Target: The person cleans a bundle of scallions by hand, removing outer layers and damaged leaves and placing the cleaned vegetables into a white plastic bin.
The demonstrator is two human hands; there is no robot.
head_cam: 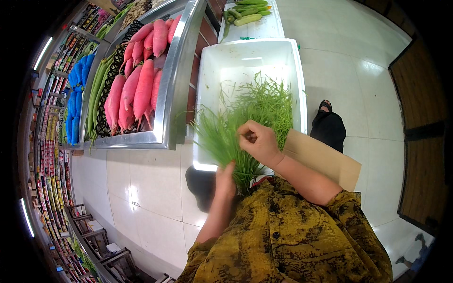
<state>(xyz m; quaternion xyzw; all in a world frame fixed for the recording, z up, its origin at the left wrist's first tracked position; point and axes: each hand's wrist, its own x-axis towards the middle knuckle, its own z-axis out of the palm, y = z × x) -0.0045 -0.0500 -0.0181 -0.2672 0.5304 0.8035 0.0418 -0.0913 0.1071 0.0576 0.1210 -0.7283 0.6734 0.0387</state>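
A bunch of thin green leafy stalks (244, 166) is held upright near my chest, with my left hand (226, 180) closed around its lower part. The leaf tips fan out to the left and are blurred. My right hand (260, 141) is beside the bunch, its fingers curled; whether a blade is pinched in them cannot be told. Below both hands stands a white foam box (299, 85), with loose green blades and trimmings (272, 102) heaped mostly at its right side. A piece of brown cardboard (322, 159) lies against the box's near right corner, under my right forearm.
At the left, a steel-edged display (166, 116) holds pink radishes (143, 88), long green beans (97, 93) and blue-wrapped items (76, 102). Green gourds (247, 19) lie on a white foam surface (254, 32) beyond the box. Another person's feet (410, 260) show at the lower right.
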